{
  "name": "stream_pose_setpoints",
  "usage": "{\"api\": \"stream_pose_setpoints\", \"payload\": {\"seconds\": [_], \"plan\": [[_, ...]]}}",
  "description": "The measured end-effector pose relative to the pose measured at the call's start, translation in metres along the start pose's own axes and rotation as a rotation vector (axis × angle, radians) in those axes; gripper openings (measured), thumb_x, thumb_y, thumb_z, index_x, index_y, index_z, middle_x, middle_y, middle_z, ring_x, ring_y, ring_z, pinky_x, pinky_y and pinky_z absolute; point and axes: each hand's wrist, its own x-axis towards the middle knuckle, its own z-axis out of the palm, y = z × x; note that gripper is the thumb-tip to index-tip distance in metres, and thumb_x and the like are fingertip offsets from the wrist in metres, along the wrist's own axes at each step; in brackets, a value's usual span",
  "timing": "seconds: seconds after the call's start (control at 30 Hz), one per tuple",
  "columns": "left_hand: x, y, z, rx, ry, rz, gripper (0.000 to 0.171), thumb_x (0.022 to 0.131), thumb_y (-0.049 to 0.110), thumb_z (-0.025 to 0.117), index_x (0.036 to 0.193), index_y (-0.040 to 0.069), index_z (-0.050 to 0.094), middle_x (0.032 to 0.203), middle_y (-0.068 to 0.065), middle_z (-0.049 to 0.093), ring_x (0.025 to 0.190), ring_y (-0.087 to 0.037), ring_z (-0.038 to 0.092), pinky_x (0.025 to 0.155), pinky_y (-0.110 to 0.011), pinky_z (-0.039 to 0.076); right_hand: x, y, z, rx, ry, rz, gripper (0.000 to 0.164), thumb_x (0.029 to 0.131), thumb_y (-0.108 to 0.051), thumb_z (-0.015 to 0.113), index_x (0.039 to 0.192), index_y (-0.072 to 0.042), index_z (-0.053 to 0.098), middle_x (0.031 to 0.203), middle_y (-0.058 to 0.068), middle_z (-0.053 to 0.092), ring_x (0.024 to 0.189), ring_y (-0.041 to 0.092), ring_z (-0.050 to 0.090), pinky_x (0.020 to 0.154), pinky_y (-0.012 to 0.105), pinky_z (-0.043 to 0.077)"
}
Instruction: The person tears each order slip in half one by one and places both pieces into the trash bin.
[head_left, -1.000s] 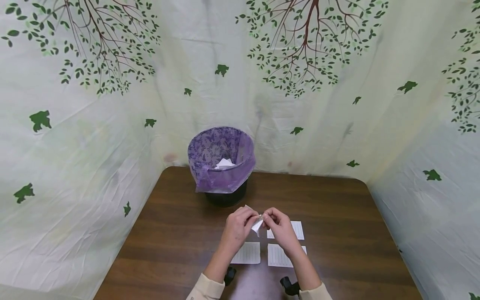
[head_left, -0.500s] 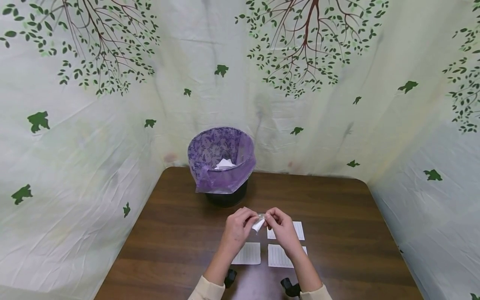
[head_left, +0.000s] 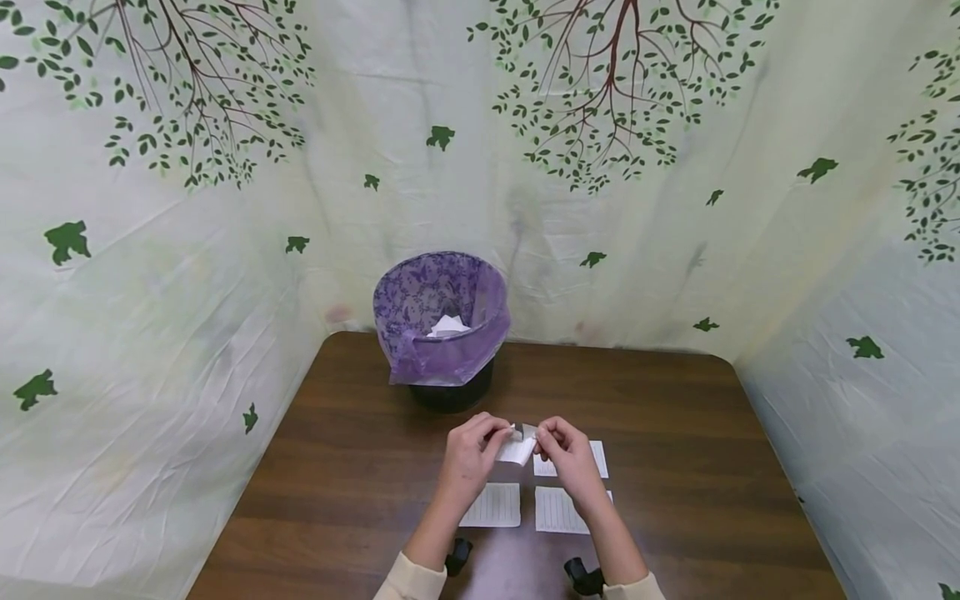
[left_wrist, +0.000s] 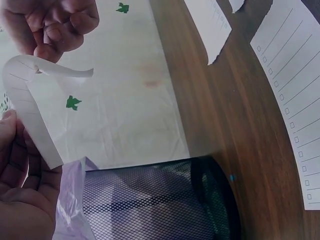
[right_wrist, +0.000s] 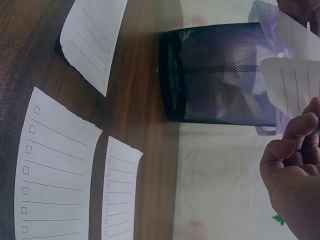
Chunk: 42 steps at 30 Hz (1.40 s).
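Note:
Between my two hands is a white lined paper slip [head_left: 516,451], held above the table and bent into a curl. My left hand [head_left: 471,454] pinches its left side, with the fingers curled round that edge. The right hand [head_left: 566,450] pinches the opposite upper part between thumb and fingertips. In the left wrist view the slip [left_wrist: 35,110] bends over at the top, with a narrow flap sticking out below my right hand [left_wrist: 57,27]. Fingers cover part of both its ends.
Lined checkbox slips lie below the hands: one at left [head_left: 491,506], one at right [head_left: 558,510], one farther back [head_left: 597,458]. Some edges are ragged. Behind stands a black mesh bin [head_left: 450,396] with a purple liner [head_left: 442,362] and white paper [head_left: 448,326] inside. Patterned curtains [head_left: 525,217] surround the table.
The slip, narrow and folded between the fingers earlier, now shows a wider white face. My right hand has shifted slightly right, away from the left one. The slips on the table stay put.

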Motion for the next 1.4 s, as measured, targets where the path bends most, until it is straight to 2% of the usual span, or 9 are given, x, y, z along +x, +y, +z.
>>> {"api": "stream_pose_setpoints", "payload": {"seconds": [0.43, 0.67, 1.0, 1.2, 1.4], "plan": [[0.005, 0.005, -0.006, -0.008, 0.009, -0.012, 0.007, 0.094, 0.014, 0.079, 0.093, 0.008, 0.079, 0.084, 0.001, 0.074, 0.074, -0.009, 0.065, 0.066, -0.020, 0.055, 0.004, -0.006, -0.008, 0.047, 0.046, -0.025, 0.017, 0.106, -0.008, 0.062, 0.103, 0.008, 0.062, 0.077, 0.000, 0.064, 0.069, 0.010, 0.057, 0.069, 0.021, 0.049], [0.004, 0.003, -0.007, 0.012, 0.050, 0.052, 0.004, 0.092, 0.010, 0.080, 0.091, 0.007, 0.078, 0.082, -0.002, 0.073, 0.072, -0.009, 0.065, 0.065, -0.017, 0.053, 0.004, -0.004, -0.013, 0.072, 0.073, -0.020, 0.017, 0.106, -0.007, 0.061, 0.104, 0.010, 0.060, 0.077, -0.001, 0.063, 0.068, 0.010, 0.056, 0.068, 0.021, 0.049], [0.001, 0.002, -0.013, 0.018, 0.074, 0.070, 0.004, 0.091, 0.008, 0.081, 0.089, 0.009, 0.077, 0.081, 0.000, 0.073, 0.072, -0.008, 0.064, 0.067, -0.017, 0.053, 0.001, 0.001, -0.020, 0.073, 0.108, 0.011, 0.017, 0.107, -0.008, 0.060, 0.105, 0.009, 0.060, 0.078, -0.002, 0.064, 0.069, 0.010, 0.058, 0.069, 0.021, 0.050], [0.000, 0.000, -0.018, 0.010, 0.089, 0.057, 0.004, 0.091, 0.006, 0.081, 0.090, 0.008, 0.078, 0.083, -0.001, 0.075, 0.074, -0.010, 0.066, 0.068, -0.018, 0.055, -0.001, 0.003, -0.027, 0.071, 0.142, 0.030, 0.017, 0.107, -0.009, 0.061, 0.107, 0.007, 0.060, 0.078, -0.004, 0.064, 0.069, 0.010, 0.058, 0.069, 0.021, 0.051], [-0.002, 0.000, -0.021, 0.005, 0.086, 0.007, 0.006, 0.092, 0.004, 0.080, 0.091, 0.008, 0.077, 0.083, 0.000, 0.074, 0.074, -0.008, 0.064, 0.068, -0.017, 0.054, -0.002, 0.004, -0.033, 0.079, 0.162, 0.039, 0.016, 0.107, -0.008, 0.059, 0.109, 0.008, 0.060, 0.078, -0.004, 0.064, 0.069, 0.010, 0.058, 0.068, 0.021, 0.050]]}}
